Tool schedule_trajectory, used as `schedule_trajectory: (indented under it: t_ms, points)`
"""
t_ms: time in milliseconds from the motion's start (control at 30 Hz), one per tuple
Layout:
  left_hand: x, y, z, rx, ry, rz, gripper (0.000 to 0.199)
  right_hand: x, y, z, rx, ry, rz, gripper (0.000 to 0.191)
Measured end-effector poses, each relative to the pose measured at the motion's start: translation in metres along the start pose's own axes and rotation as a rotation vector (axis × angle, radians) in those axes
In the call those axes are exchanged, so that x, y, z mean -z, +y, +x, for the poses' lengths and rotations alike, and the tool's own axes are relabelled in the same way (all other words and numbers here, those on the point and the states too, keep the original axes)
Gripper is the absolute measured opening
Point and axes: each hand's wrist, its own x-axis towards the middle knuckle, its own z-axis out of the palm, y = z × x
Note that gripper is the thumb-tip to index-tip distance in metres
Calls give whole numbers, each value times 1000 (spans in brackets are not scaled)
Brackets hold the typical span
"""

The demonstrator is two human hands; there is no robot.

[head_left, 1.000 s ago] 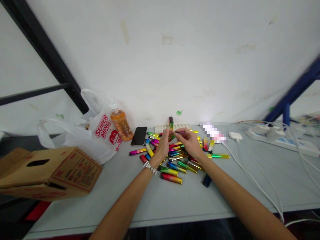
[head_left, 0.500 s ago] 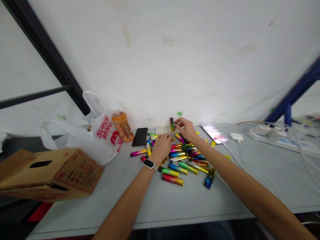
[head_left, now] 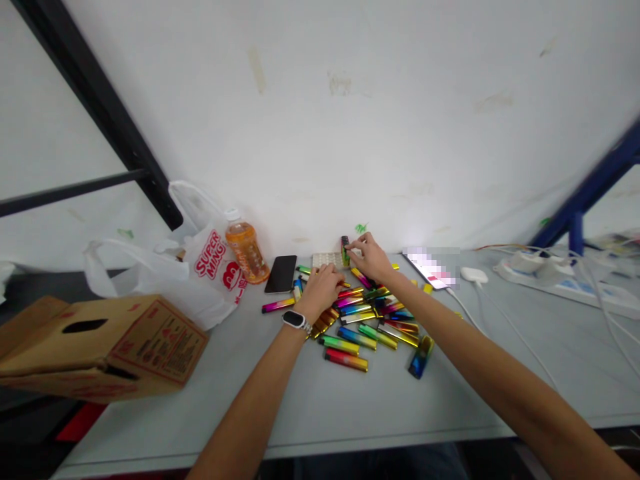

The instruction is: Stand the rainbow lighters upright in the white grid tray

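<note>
Many shiny lighters in mixed colours lie in a loose pile on the grey table. A pale tray with small compartments lies behind them. One dark-topped green lighter stands upright at the tray's right end, and the fingertips of my right hand pinch it. My left hand rests over the tray's front edge and the pile's left part, fingers bent downward; whatever is under its fingertips is hidden. Nearest the front edge lie a red and yellow lighter and a dark blue one.
To the left are a black phone, an orange drink bottle, a white plastic bag and a cardboard box. On the right lie a lit phone, a white charger case, cables and a power strip.
My left hand has shifted slightly up and left, uncovering more lighters beside its wrist. My right hand stays at the upright lighter, its fingers slightly moved.
</note>
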Motion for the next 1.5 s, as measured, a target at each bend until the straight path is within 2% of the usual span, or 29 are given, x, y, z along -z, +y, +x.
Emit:
schedule_trajectory:
  t_ms: [167,267,367,433,500,633,867,967,1100,1200,1300,1500]
  points:
    - [0,-3,1,-40,50,-53,17,4,-4,-13,-7,47,67,33]
    - [1,-1,1,-46,147,-176,22,8,-13,-21,-28,127,165,31]
    - [2,2,0,-32,282,-395,27,13,-26,-33,-76,157,300,27]
    - [3,3,-1,-56,344,-524,26,16,-36,-42,-121,136,387,31]
    - [3,4,-2,-59,358,-619,24,17,-42,-50,-143,88,461,34]
    - [4,6,-3,60,385,-890,25,18,-46,-60,-137,19,547,34]
    - [3,16,-6,216,429,-1363,32,24,-52,-64,-68,-33,559,32]
    - [-2,24,-2,300,529,-1468,35,27,-59,-66,-74,-57,523,35]
    - [-3,31,0,303,625,-1408,37,29,-64,-68,-64,-82,498,34]
    - [-1,32,-2,241,615,-1391,38,30,-60,-67,-66,-49,468,40]
    - [0,30,-4,197,534,-1504,38,30,-51,-66,-117,32,448,48]
    - [4,29,-8,275,376,-1717,36,28,-44,-67,-187,76,481,54]
